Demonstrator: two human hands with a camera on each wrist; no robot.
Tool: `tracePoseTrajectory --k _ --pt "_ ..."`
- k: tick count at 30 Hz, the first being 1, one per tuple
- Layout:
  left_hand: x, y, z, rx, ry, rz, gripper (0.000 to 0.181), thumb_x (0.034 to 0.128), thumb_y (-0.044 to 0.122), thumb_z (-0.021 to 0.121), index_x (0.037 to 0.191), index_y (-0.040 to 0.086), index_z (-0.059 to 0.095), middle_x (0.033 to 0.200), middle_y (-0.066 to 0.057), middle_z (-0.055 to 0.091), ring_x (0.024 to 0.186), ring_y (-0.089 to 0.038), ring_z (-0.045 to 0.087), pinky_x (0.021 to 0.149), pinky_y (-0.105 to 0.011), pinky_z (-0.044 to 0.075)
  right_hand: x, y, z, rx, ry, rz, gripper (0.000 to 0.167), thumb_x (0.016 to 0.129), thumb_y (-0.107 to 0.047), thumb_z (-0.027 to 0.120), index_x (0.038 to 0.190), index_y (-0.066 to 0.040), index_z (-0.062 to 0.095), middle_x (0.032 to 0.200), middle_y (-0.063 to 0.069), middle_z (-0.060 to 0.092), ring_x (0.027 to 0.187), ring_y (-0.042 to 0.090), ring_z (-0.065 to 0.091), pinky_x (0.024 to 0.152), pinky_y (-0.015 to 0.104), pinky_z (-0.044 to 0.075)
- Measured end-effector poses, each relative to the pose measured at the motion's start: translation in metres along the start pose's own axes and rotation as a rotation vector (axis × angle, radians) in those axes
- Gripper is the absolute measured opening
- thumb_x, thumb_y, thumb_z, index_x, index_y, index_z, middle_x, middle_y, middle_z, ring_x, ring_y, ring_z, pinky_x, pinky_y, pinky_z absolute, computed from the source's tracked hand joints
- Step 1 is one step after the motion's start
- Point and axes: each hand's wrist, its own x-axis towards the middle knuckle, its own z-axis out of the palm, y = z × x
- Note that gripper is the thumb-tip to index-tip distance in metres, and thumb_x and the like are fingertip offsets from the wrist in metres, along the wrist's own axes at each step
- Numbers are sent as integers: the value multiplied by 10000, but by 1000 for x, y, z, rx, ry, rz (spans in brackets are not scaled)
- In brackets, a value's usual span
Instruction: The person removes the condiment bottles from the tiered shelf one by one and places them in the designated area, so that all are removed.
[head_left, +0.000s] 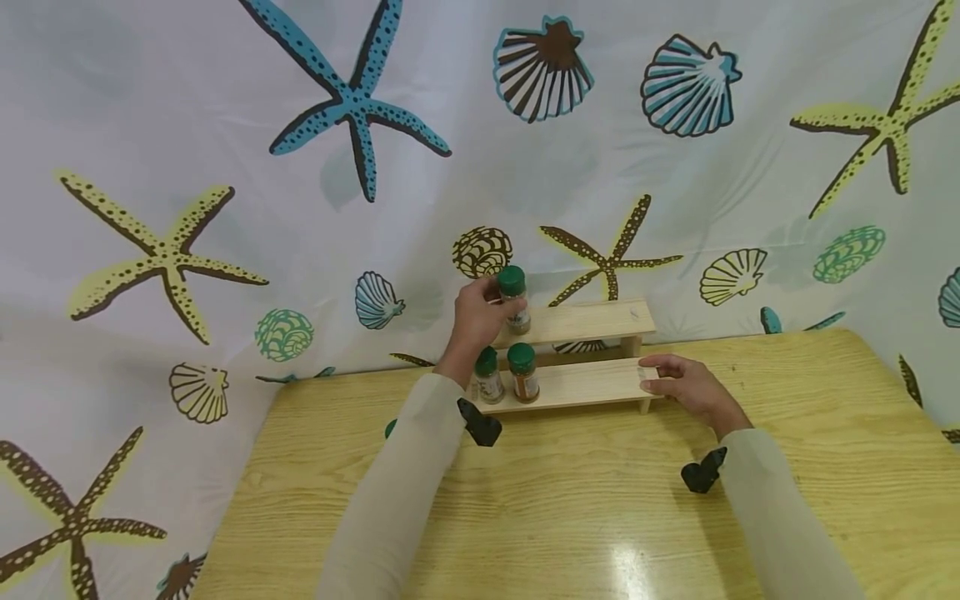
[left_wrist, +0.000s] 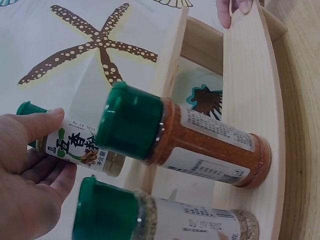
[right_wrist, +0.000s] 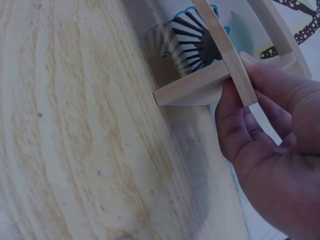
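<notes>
A two-tier wooden rack stands at the back of the table. My left hand holds a green-capped spice jar upright at the left of the upper tier; whether its base touches the wood I cannot tell. The left wrist view shows that jar's white label between thumb and fingers. On the lower tier stand two more green-capped jars, one with reddish-brown powder and one with pale grains. My right hand pinches the lower tier's right end, thumb above and fingers beneath in the right wrist view.
Another green cap shows beside my left sleeve, mostly hidden by the forearm. Behind the rack hangs a white cloth printed with starfish and shells. The wooden table extends in front of and beside the rack.
</notes>
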Motion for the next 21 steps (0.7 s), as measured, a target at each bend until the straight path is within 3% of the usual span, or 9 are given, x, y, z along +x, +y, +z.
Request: tracePoseTrajectory --k 7,12,19,21 --pt "-8 11 -13 -22 5 37 373 839 190 733 1175 82 614 1180 -99 634 1158 -235 572 1030 -344 475 0 -2 2 -5 -8 8 581 907 -220 650 1390 14 427 1497 235 290 1385 377 251 988 397 448" --pt "-15 18 -25 -46 -12 51 387 844 189 729 1191 79 598 1197 -94 622 1168 -228 564 1033 -332 472 0 -3 3 -17 3 15 576 905 -228 654 1386 4 437 1408 229 373 1210 311 379 901 342 481" --pt "-31 28 -47 -57 -27 94 428 843 172 728 1227 73 567 1226 -99 607 1192 -229 555 1041 -332 469 -3 -6 3 -38 -2 6 583 911 -242 645 1391 7 428 1438 232 355 1259 309 363 941 359 474" --pt "-38 30 -55 -58 -28 116 431 844 165 725 1233 71 564 1228 -104 605 1197 -231 553 1044 -333 467 -3 -6 3 -36 1 5 577 910 -240 647 1387 5 434 1399 233 379 1187 290 390 915 350 481"
